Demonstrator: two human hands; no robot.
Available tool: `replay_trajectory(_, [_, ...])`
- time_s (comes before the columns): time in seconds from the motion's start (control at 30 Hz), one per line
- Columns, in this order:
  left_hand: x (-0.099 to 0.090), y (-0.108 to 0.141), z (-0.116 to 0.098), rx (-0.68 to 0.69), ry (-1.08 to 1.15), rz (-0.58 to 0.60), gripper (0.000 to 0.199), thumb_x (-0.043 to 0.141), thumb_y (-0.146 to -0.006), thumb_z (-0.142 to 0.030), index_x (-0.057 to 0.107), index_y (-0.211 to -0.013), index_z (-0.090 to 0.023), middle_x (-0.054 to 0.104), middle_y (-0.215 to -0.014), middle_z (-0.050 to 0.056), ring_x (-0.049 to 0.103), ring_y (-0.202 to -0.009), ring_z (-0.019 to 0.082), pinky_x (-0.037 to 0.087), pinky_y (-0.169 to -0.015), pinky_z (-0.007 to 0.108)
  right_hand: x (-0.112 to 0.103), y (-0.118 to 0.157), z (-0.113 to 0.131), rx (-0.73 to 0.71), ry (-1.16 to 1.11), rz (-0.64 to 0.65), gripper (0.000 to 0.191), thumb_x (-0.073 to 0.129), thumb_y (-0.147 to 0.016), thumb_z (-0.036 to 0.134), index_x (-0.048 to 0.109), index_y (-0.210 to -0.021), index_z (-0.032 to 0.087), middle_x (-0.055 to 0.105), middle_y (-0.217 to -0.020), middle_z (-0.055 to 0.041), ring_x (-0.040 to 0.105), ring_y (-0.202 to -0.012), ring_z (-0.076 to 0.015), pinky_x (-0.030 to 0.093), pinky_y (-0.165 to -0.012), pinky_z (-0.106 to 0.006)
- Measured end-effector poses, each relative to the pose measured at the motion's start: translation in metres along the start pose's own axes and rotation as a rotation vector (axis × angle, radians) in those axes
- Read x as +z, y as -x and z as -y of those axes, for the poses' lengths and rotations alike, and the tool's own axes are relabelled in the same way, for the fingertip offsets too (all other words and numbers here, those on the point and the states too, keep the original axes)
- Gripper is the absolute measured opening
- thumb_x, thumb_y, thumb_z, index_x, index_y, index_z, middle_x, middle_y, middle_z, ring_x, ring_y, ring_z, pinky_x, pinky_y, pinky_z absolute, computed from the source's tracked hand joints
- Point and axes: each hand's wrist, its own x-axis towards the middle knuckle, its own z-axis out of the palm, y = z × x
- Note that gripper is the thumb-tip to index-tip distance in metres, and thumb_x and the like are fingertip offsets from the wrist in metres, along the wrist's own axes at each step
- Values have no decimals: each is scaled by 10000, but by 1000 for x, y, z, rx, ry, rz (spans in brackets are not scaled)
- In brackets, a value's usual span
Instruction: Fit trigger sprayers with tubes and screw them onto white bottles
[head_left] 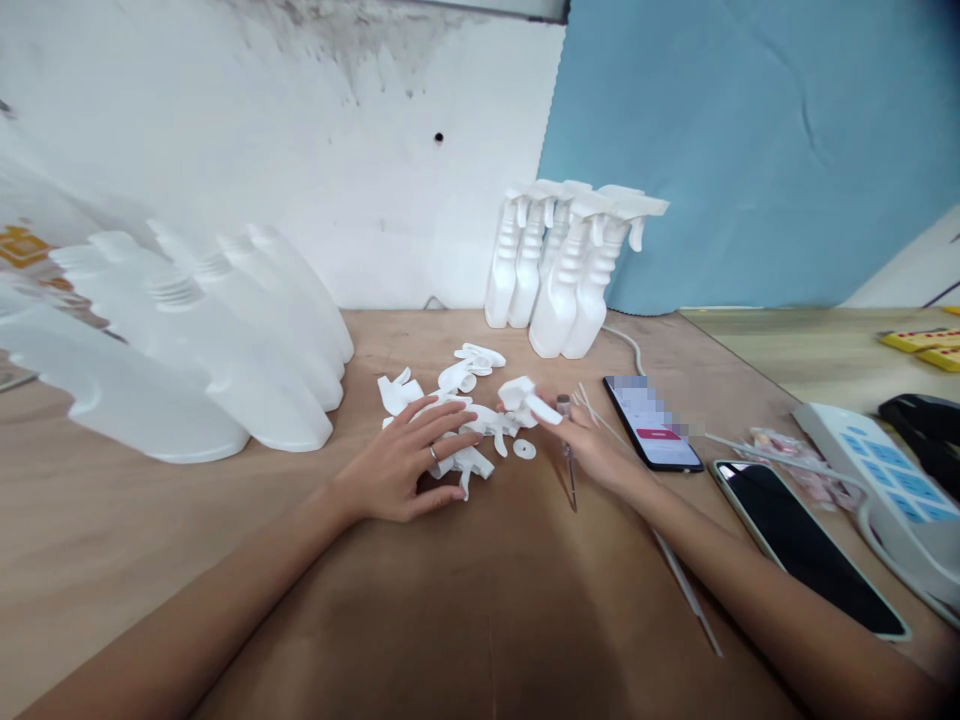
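Note:
My left hand (415, 455), a ring on one finger, lies palm down with fingers spread over a pile of white spray trigger heads (472, 463). Loose among these parts is a small white disc (524, 450). My right hand (589, 445) pinches a white sprayer part (517, 393) at the right side of the pile. A thin metal-shafted tool like a screwdriver (572, 480) shows at the same hand, its shaft pointing down; whether the fingers grip it too I cannot tell.
White bottles without heads (277, 350) stand at left. Several bottles with trigger heads (559, 310) stand at the back. Rightward lie a lit phone (652, 425), a dark phone (810, 550), a power strip (885, 465) and thin white tubes (686, 590) partly under my right arm.

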Motion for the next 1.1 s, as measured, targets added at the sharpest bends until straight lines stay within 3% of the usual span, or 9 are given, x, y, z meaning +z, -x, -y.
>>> replay_trajectory(0.13, [1,0,-2,28,-56,84,684,521,-955,-489,286,-1538,-218,399,-1546,121,355,-1437,297,168,-1210,542,0,-3,-3,50,74,46,361,535,-945,473,668,-1130,193,711,-1042,-44,621,-963,-246,443,-869,-345])
replay_trajectory(0.33, [1,2,-2,-38,-117,73,649,522,-951,-504,369,-1499,-191,479,-1485,138,406,-1396,310,186,-1188,552,-12,8,3,19,140,-62,310,465,-983,451,650,-1011,204,707,-1036,-47,623,-1013,-245,415,-939,-354])
replay_trajectory(0.47, [0,3,0,-32,-146,-5,653,572,-930,-474,388,-1475,-163,483,-1475,161,399,-1392,338,193,-1172,573,-21,17,-6,22,2,-98,320,478,-980,479,627,-1084,216,723,-1015,-52,667,-984,-246,412,-985,-383])
replay_trajectory(0.57, [-1,6,-13,-48,-92,-166,560,634,-907,-337,445,-1413,-188,541,-1406,157,462,-1327,343,256,-1132,584,-20,23,-6,-45,-69,-191,287,522,-969,460,630,-1077,217,708,-991,-46,674,-883,-212,455,-924,-356])
replay_trajectory(0.7, [4,7,-61,-302,447,-370,311,565,-938,-188,524,-1240,-248,643,-1036,67,621,-936,195,508,-845,365,-5,34,4,19,-97,-163,282,533,-968,448,601,-1133,229,641,-770,17,519,-491,-109,433,-527,-250])
replay_trajectory(0.77, [11,4,-85,-528,919,-360,244,479,-998,-305,480,-1238,-263,600,-889,26,566,-656,112,474,-577,236,8,40,10,70,-52,-103,302,559,-949,456,601,-1143,229,618,-739,27,453,-447,-92,366,-445,-228])
replay_trajectory(0.83, [18,0,-99,-652,1326,-312,361,417,-1005,-473,394,-1306,-274,587,-882,27,524,-541,89,396,-438,186,22,46,13,56,46,-59,281,593,-930,431,631,-1117,226,650,-811,0,547,-584,-116,434,-529,-227])
replay_trajectory(0.97, [24,-5,-96,-688,1642,-271,599,477,-938,-602,293,-1389,-254,606,-820,37,602,-554,154,449,-399,206,40,52,15,42,221,111,270,617,-901,325,660,-1148,225,706,-920,-34,622,-767,-171,495,-683,-271])
replay_trajectory(1.1, [20,-1,-84,-666,1776,-209,614,596,-882,-319,289,-1410,-258,640,-950,84,665,-724,215,542,-514,284,37,53,14,60,285,97,304,700,-834,333,704,-1119,227,695,-839,-18,578,-687,-160,465,-632,-269])
